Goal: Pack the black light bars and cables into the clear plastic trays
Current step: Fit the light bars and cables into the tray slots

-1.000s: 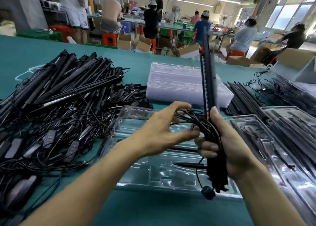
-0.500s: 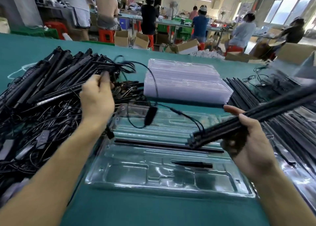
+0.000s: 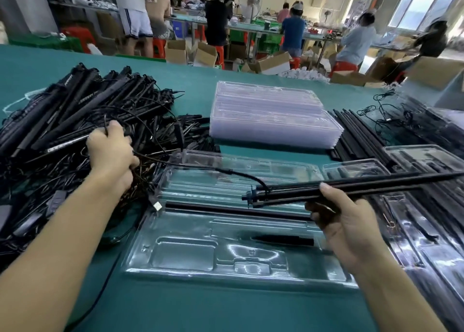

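One cable (image 3: 226, 170), slack before, stretches from left hand (image 3: 110, 151) to light bars (image 3: 376, 185)

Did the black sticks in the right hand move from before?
Yes. The light bars in the right hand tipped from upright to nearly flat, pointing right across the clear tray.

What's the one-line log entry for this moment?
left hand: grips cable at pile | right hand: holds light bars above tray | tray: one seated bar | status: held bars not yet placed
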